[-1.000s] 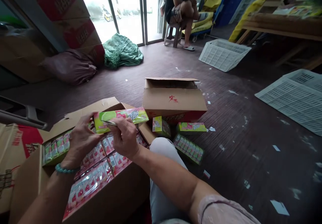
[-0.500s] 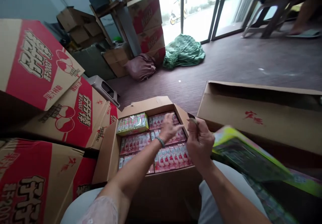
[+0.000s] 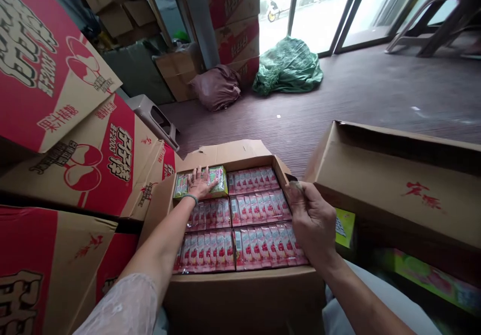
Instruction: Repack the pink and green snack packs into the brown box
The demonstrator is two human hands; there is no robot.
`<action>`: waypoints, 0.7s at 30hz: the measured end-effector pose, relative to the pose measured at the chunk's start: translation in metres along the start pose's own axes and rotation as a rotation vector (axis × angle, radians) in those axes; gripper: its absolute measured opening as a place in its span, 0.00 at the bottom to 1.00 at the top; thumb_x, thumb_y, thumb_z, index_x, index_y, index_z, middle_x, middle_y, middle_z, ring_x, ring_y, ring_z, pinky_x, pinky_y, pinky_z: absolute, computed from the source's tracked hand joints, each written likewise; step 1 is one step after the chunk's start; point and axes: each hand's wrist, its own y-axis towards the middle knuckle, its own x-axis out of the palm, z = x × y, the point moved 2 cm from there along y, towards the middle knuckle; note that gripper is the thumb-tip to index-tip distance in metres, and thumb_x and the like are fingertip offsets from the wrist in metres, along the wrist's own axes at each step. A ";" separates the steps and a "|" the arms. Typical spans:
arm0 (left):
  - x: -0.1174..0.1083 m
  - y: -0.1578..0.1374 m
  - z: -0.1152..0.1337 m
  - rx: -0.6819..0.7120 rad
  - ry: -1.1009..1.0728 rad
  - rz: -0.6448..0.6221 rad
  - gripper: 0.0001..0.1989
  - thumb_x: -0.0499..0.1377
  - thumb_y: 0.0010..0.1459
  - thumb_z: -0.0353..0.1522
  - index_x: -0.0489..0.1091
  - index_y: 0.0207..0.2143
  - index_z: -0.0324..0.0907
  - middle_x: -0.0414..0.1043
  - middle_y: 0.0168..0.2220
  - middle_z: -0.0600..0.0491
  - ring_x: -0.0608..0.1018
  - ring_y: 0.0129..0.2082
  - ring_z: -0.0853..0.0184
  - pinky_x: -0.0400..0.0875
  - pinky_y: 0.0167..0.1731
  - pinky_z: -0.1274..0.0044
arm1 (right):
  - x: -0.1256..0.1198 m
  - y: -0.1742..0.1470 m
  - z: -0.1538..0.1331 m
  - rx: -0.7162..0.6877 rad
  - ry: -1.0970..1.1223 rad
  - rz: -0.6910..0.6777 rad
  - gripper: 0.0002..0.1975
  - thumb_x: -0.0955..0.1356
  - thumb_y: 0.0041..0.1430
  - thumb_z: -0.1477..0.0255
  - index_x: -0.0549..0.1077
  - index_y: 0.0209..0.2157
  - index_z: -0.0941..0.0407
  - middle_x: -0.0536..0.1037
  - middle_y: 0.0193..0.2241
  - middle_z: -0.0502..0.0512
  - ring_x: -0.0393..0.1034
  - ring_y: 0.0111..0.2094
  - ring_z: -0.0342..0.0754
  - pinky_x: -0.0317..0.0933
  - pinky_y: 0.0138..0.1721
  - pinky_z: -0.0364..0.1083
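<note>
My left hand (image 3: 202, 182) lies with fingers spread flat on a green display box of wrapped candy (image 3: 221, 187), in the far left corner of an open carton (image 3: 244, 278). Pink packs of wrapped candy (image 3: 257, 207) fill the other places in the carton. At the carton's right edge, my right hand (image 3: 311, 214) is closed in a pinch around a small dark flat piece (image 3: 291, 177), whose tip sticks out past the thumb. Whether it is a blade I cannot tell.
Printed red cartons (image 3: 101, 164) are stacked at the left. A brown carton (image 3: 398, 184) stands to the right, with green boxes (image 3: 343, 227) below it. Beyond lie a grey stool (image 3: 156, 117), a purple sack (image 3: 218, 89) and a green sack (image 3: 291, 66).
My left hand has moved left from the pink packs onto the green box. The blurred green box at the right has dropped lower. My right hand still pinches the dark piece.
</note>
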 end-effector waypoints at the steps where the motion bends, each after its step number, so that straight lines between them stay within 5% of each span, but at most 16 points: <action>1: 0.000 -0.002 0.001 0.019 0.014 0.020 0.44 0.40 0.54 0.60 0.40 0.67 0.49 0.37 0.69 0.44 0.43 0.67 0.52 0.37 0.63 0.55 | 0.003 -0.001 0.000 -0.008 -0.007 -0.010 0.13 0.63 0.63 0.62 0.72 0.32 0.56 0.68 0.21 0.47 0.60 0.23 0.41 0.56 0.29 0.41; 8: -0.032 -0.017 0.007 0.050 0.056 0.090 0.47 0.49 0.51 0.60 0.48 0.65 0.44 0.57 0.57 0.38 0.63 0.53 0.47 0.57 0.52 0.60 | 0.018 -0.004 0.003 -0.025 -0.017 -0.083 0.16 0.62 0.64 0.60 0.72 0.30 0.56 0.66 0.19 0.47 0.58 0.21 0.40 0.53 0.27 0.40; 13: -0.055 -0.081 0.001 0.221 0.139 0.203 0.39 0.58 0.51 0.51 0.60 0.59 0.37 0.63 0.50 0.37 0.64 0.51 0.48 0.56 0.52 0.59 | 0.020 -0.002 0.002 -0.031 0.005 -0.117 0.16 0.61 0.64 0.60 0.72 0.31 0.56 0.68 0.20 0.48 0.57 0.21 0.40 0.51 0.26 0.41; 15: -0.058 -0.106 -0.014 0.316 0.143 0.183 0.35 0.61 0.51 0.45 0.60 0.59 0.41 0.62 0.53 0.38 0.62 0.55 0.48 0.52 0.56 0.58 | 0.020 -0.001 0.000 -0.036 0.010 -0.131 0.17 0.61 0.64 0.60 0.72 0.31 0.56 0.68 0.21 0.48 0.57 0.21 0.40 0.51 0.26 0.41; 18: -0.060 -0.119 -0.046 0.288 0.115 0.079 0.42 0.64 0.47 0.41 0.52 0.63 0.45 0.55 0.60 0.39 0.56 0.60 0.47 0.47 0.58 0.54 | 0.021 -0.003 -0.002 -0.045 -0.014 -0.160 0.17 0.60 0.65 0.60 0.72 0.31 0.56 0.68 0.21 0.48 0.57 0.21 0.41 0.50 0.26 0.41; 21: -0.067 -0.112 -0.065 0.222 0.034 -0.120 0.38 0.61 0.46 0.34 0.55 0.60 0.42 0.62 0.53 0.41 0.64 0.53 0.53 0.60 0.52 0.62 | 0.023 -0.006 -0.002 -0.047 -0.081 -0.211 0.17 0.59 0.65 0.60 0.71 0.30 0.55 0.68 0.20 0.48 0.58 0.21 0.42 0.48 0.26 0.42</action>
